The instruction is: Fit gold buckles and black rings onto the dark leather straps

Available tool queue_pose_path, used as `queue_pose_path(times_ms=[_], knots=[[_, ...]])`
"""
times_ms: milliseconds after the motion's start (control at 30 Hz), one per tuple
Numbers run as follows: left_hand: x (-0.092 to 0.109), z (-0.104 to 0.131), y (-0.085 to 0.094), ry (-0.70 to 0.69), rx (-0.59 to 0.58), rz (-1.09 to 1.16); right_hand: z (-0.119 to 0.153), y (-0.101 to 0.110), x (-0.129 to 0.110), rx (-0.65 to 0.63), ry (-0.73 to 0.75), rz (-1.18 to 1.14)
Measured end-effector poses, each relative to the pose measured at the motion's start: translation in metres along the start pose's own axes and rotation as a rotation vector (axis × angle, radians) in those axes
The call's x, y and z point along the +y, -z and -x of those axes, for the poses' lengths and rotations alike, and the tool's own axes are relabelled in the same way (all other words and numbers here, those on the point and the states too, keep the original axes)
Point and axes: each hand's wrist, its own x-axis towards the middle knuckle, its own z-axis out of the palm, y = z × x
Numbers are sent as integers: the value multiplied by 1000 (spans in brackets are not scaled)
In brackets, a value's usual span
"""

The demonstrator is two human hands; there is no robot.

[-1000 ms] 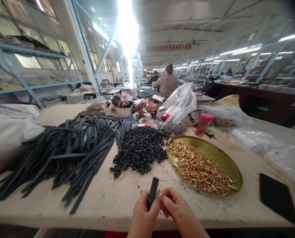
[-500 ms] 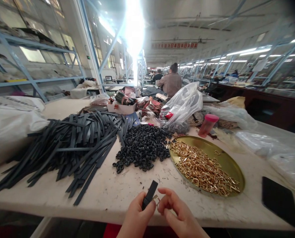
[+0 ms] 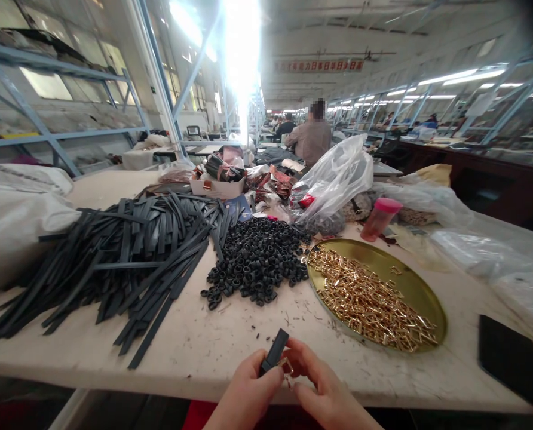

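Note:
Near the table's front edge, my left hand (image 3: 254, 382) is closed on a short black strap (image 3: 275, 351), which tilts up to the right. A gold buckle (image 3: 287, 365) sits at the strap's right side, between my two hands. The curved fingers of my right hand (image 3: 315, 379) are at the buckle and near the strap's upper end; whether they grip it is hard to tell. Beyond the hands lie a heap of small black loops (image 3: 260, 260), a gold tray (image 3: 439, 304) of gold buckles (image 3: 374, 298), and a pile of long black straps (image 3: 145, 239) at the left.
A dark flat phone-like object (image 3: 511, 358) lies at the right. Behind the tray stand a pink-lidded jar (image 3: 380, 220) and a clear plastic bag (image 3: 338, 179). A white box (image 3: 217, 187) is farther back; a white sack (image 3: 20, 221) is at far left. A person (image 3: 314, 137) sits beyond.
My right hand has closed in on the strap and buckle, its index finger now at the strap's upper end. The view has shifted slightly.

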Motion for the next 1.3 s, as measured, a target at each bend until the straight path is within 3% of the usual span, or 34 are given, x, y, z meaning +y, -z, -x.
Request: queue_pose_path(times_ms=[167,467,533,667,733,833,967,1100,1300], knots=[[0,-1,1,-107,95,-261,-2,-3,3,-72,-70,-137],[-1,3,-4,-5,-38,-326,-2,0,23,-24,-120,-306],[-2,4,-2,11,-71,-276,-2,-1,22,28,-140,-383],[-10,9,7,25,-83,-243,-2,-6,15,275,-223,-633],[-15,13,13,-64,-59,-362,-1,-10,13,356,-269,-825],[-18,18,16,-172,-63,-601,0,-21,16,358,-326,-963],[-13,26,13,-215,-67,-764,4,-32,25,376,-345,-954],[-6,31,13,-218,-144,-861,9,-28,27,356,-347,-959],[-3,34,11,-244,-144,-807,10,-35,25,245,-301,-779]])
